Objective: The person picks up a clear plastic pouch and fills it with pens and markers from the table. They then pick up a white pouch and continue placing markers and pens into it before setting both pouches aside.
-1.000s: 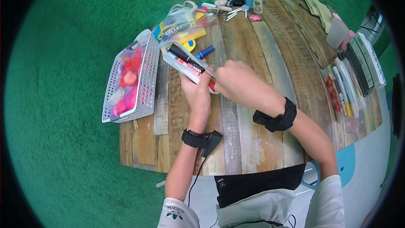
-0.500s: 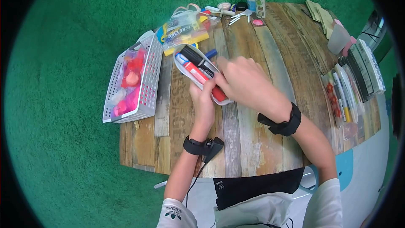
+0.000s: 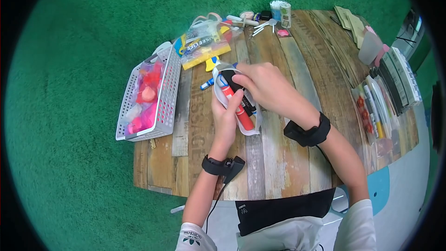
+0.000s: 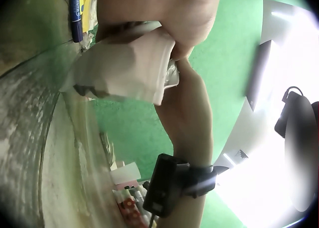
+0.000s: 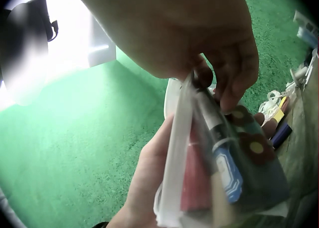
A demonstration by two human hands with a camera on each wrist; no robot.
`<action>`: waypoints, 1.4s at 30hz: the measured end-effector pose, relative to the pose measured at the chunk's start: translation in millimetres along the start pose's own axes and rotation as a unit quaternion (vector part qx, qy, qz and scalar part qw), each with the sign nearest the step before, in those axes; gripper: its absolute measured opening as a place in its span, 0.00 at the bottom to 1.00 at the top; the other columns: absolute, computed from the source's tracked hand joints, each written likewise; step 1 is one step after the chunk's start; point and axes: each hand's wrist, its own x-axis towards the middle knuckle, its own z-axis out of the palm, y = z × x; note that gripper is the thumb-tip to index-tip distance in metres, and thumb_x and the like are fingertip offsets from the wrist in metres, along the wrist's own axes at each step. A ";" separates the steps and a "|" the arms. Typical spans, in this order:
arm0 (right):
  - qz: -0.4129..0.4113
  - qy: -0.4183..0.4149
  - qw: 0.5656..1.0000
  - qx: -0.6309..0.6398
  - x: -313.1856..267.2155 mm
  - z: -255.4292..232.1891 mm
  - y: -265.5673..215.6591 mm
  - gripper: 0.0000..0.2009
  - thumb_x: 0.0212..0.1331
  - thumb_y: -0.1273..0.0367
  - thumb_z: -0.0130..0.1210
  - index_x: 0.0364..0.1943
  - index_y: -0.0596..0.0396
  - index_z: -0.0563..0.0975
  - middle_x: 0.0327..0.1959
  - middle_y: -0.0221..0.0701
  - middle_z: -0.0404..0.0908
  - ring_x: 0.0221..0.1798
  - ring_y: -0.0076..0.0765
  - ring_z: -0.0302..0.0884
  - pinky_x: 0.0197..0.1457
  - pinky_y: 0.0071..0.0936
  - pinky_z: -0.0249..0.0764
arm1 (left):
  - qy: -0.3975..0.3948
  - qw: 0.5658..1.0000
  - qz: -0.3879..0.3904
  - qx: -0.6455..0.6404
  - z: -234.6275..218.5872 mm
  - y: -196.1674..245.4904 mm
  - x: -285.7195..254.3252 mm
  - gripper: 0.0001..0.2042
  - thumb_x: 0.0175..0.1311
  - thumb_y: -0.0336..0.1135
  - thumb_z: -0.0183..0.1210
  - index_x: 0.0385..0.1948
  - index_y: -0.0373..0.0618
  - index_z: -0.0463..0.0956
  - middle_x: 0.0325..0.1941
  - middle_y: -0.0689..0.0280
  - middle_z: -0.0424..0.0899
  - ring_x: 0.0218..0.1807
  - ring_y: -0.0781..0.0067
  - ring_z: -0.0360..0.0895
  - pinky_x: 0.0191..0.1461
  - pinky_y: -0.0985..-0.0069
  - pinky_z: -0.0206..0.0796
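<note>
A translucent pouch (image 3: 253, 130) with several markers in it is spread wide between the two hands, above the table. My left hand (image 3: 225, 120) grips its left side, the thumb lying over the edge. At the far end, my right hand (image 3: 272, 86) pinches the pouch's rim with curled fingers. Inside lie a red marker (image 3: 245, 118) and a black marker (image 3: 227, 75). The right wrist view shows a flower print (image 5: 256, 147) on the pouch wall. A blue marker (image 3: 207, 84) rests on the table just left of the pouch.
A white perforated basket (image 3: 168, 97) of pink and red items stands at the left. Beyond the pouch lie a clear packet (image 3: 204, 42) and a yellow item (image 3: 212, 63). Cotton swabs (image 3: 265, 28) are at the back; books (image 3: 400, 76) and a bag of pens (image 3: 371, 111) at the right.
The pouch has swung from a slant to nearly lengthwise and shifted slightly right and nearer, its mouth spread wider. Both hands have stayed on it; the blue marker now shows left of it.
</note>
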 end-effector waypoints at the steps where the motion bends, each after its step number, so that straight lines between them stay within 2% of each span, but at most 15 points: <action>1: -0.007 -0.001 1.000 0.005 -0.2 -0.3 -1.7 0.12 0.63 0.64 0.53 0.32 0.61 0.78 0.25 0.50 0.79 0.31 0.60 0.77 0.35 0.50 0.71 | 0.000 1.000 0.021 -0.009 2.8 3.1 -1.1 0.19 0.66 0.37 0.60 0.54 0.39 0.69 0.42 0.70 0.75 0.40 0.84 0.71 0.46 0.81 0.65; 6: -0.034 -0.036 0.998 0.022 1.0 -10.4 -9.9 0.11 0.62 0.65 0.54 0.31 0.61 0.77 0.26 0.49 0.79 0.33 0.59 0.78 0.36 0.50 0.71 | -0.001 0.998 0.055 0.004 0.4 5.7 -3.3 0.15 0.67 0.39 0.59 0.49 0.41 0.70 0.38 0.72 0.74 0.37 0.85 0.69 0.42 0.81 0.64; 9: -0.029 -0.029 0.999 0.011 -2.2 -6.3 -18.7 0.10 0.61 0.66 0.54 0.30 0.60 0.76 0.26 0.47 0.79 0.32 0.58 0.78 0.35 0.49 0.71 | -0.025 0.999 0.037 0.030 -12.5 -2.8 -3.1 0.18 0.70 0.43 0.56 0.53 0.41 0.69 0.45 0.71 0.75 0.43 0.85 0.71 0.47 0.81 0.65; 11: -0.062 0.025 0.997 -0.028 -4.9 -0.5 -21.3 0.09 0.61 0.66 0.54 0.29 0.59 0.76 0.25 0.46 0.79 0.32 0.56 0.79 0.34 0.48 0.72 | -0.027 0.999 0.034 0.026 -14.9 -2.3 -3.2 0.17 0.72 0.44 0.54 0.52 0.41 0.70 0.44 0.72 0.75 0.42 0.86 0.71 0.45 0.82 0.64; 12: -0.072 0.035 0.996 -0.033 -5.5 1.0 -20.7 0.09 0.60 0.67 0.54 0.30 0.59 0.76 0.25 0.45 0.79 0.31 0.56 0.78 0.32 0.47 0.72 | -0.003 0.999 0.050 0.003 -6.9 2.8 -3.7 0.16 0.70 0.44 0.56 0.48 0.42 0.71 0.39 0.73 0.75 0.38 0.87 0.70 0.40 0.85 0.62; 15: -0.108 0.025 0.994 0.009 -1.9 -5.0 -18.0 0.09 0.59 0.67 0.55 0.28 0.60 0.75 0.23 0.45 0.78 0.30 0.55 0.78 0.32 0.46 0.72 | -0.009 0.995 0.095 0.040 2.6 19.4 -6.4 0.15 0.68 0.43 0.59 0.44 0.42 0.73 0.35 0.73 0.76 0.34 0.88 0.70 0.35 0.85 0.61; 16: -0.110 0.024 0.994 0.008 -1.9 -6.3 -17.8 0.09 0.59 0.67 0.55 0.28 0.60 0.75 0.23 0.45 0.78 0.30 0.55 0.78 0.32 0.46 0.72 | -0.008 0.994 0.097 0.039 0.7 19.3 -5.8 0.15 0.68 0.43 0.59 0.44 0.42 0.73 0.35 0.73 0.76 0.34 0.88 0.70 0.35 0.85 0.61; 18: -0.114 0.020 0.993 0.006 -2.7 -7.5 -18.9 0.08 0.58 0.68 0.55 0.27 0.60 0.75 0.22 0.44 0.78 0.29 0.55 0.78 0.32 0.46 0.72 | -0.024 0.996 0.067 0.057 -4.9 18.6 -4.7 0.17 0.63 0.33 0.60 0.51 0.38 0.71 0.38 0.70 0.77 0.36 0.85 0.72 0.40 0.83 0.67; 25: -0.118 0.035 0.992 -0.012 -7.9 -4.2 -24.6 0.08 0.56 0.70 0.56 0.25 0.59 0.75 0.21 0.44 0.77 0.27 0.55 0.76 0.30 0.46 0.71 | -0.017 0.991 0.092 0.098 -4.7 19.6 -6.4 0.17 0.61 0.34 0.62 0.49 0.37 0.71 0.36 0.70 0.77 0.36 0.84 0.71 0.40 0.82 0.66; 27: -0.122 0.052 0.991 -0.016 -8.7 -1.2 -23.3 0.07 0.55 0.71 0.56 0.24 0.59 0.74 0.20 0.44 0.76 0.26 0.55 0.77 0.28 0.44 0.72 | 0.005 0.981 0.141 0.130 -2.0 18.1 -5.8 0.17 0.63 0.42 0.62 0.42 0.37 0.73 0.34 0.69 0.77 0.35 0.83 0.72 0.39 0.81 0.66; 34: -0.159 0.067 0.981 -0.087 -11.7 6.9 -22.2 0.05 0.50 0.74 0.57 0.25 0.60 0.72 0.22 0.40 0.77 0.25 0.50 0.79 0.27 0.41 0.74 | 0.004 0.980 0.148 0.136 0.3 17.2 -6.6 0.18 0.63 0.40 0.61 0.47 0.36 0.72 0.39 0.66 0.77 0.41 0.80 0.73 0.47 0.78 0.66; 36: -0.162 0.078 0.979 -0.100 -12.7 8.3 -22.6 0.06 0.49 0.73 0.58 0.26 0.59 0.72 0.22 0.39 0.77 0.25 0.49 0.79 0.27 0.41 0.75 | 0.022 0.979 0.163 0.122 4.1 19.2 -6.5 0.13 0.60 0.32 0.62 0.41 0.37 0.72 0.31 0.71 0.75 0.32 0.85 0.68 0.36 0.83 0.62; 39: -0.156 0.076 0.979 -0.111 -13.8 8.0 -24.4 0.06 0.49 0.73 0.58 0.28 0.59 0.72 0.22 0.39 0.77 0.25 0.49 0.79 0.26 0.40 0.75 | 0.024 0.981 0.158 0.109 6.1 20.6 -8.5 0.12 0.60 0.32 0.61 0.40 0.36 0.72 0.30 0.71 0.75 0.31 0.85 0.68 0.35 0.83 0.62; 40: -0.155 0.076 0.979 -0.111 -14.3 7.8 -25.1 0.06 0.49 0.73 0.58 0.28 0.59 0.72 0.22 0.39 0.77 0.25 0.49 0.79 0.26 0.40 0.75 | 0.023 0.981 0.157 0.110 4.8 19.4 -9.1 0.12 0.60 0.32 0.61 0.40 0.36 0.72 0.30 0.71 0.75 0.31 0.85 0.68 0.35 0.83 0.62; 42: -0.153 0.070 0.977 -0.129 -15.4 7.7 -26.5 0.07 0.47 0.74 0.59 0.28 0.58 0.72 0.22 0.38 0.77 0.25 0.47 0.80 0.26 0.38 0.76 | 0.004 0.985 0.129 0.115 0.8 16.1 -9.9 0.20 0.62 0.40 0.61 0.49 0.35 0.70 0.40 0.67 0.77 0.40 0.82 0.72 0.45 0.80 0.67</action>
